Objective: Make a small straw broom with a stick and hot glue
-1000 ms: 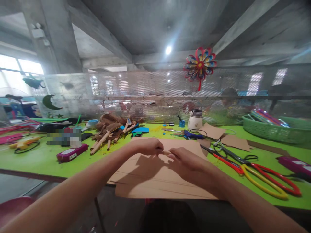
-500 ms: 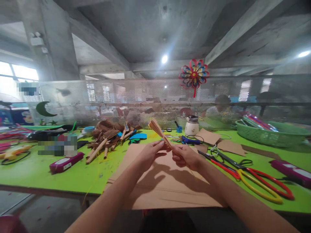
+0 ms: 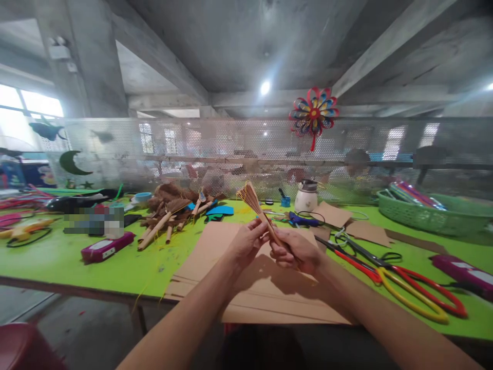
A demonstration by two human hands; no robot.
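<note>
Over the stack of brown paper sheets (image 3: 215, 252), both hands hold a pleated brown paper fan (image 3: 251, 198). It is slanted, its ridged upper end flaring out towards the back left. My left hand (image 3: 248, 244) pinches the narrow middle between thumb and fingers. Wrapped round the lower end is my right hand (image 3: 296, 249), its fingers curled in and covering most of that part. The two hands nearly touch.
Rolled brown paper pieces with frayed ends (image 3: 169, 216) are piled at left. Large scissors (image 3: 385, 272), paper offcuts (image 3: 370, 232) and a green basket (image 3: 419, 213) lie at right. A purple power strip (image 3: 108, 247) and white jar (image 3: 306, 196) stand on the green table.
The fan has turned more upright, showing more of its pleated top. My right hand has closed further round its lower end. The view has shifted slightly.
</note>
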